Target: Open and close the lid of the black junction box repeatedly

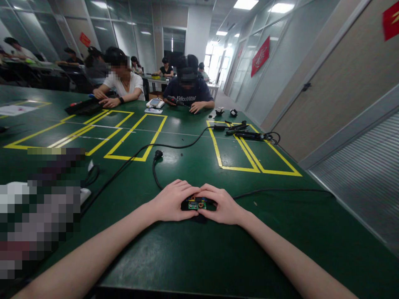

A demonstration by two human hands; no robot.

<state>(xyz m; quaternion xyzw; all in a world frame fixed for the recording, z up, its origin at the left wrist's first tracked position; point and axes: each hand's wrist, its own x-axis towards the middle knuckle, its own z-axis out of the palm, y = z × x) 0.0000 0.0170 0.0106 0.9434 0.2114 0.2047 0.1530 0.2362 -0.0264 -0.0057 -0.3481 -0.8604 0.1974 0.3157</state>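
Note:
Between my two hands, low over the green table (pixel 149 253), is a black power adapter with its green circuit board (pixel 192 205) showing. Small copper-coloured coils stand on the board. My left hand (pixel 173 201) grips the adapter's left side, fingers on the far edge and thumb at the near edge. My right hand (pixel 222 205) closes on the right side in the same way, and the thumbs almost meet. Much of the casing is hidden by my fingers. A black cord with a plug (pixel 158 155) runs up to my left hand, and another black cable (pixel 286 190) leads off to the right.
A long black cable (pixel 168 146) crosses the table to a heap of black tools and leads (pixel 246 132). Yellow tape rectangles (pixel 124 158) mark the surface. Two people work across the table, one with a black case (pixel 84 106), the other with a power tool (pixel 174 100).

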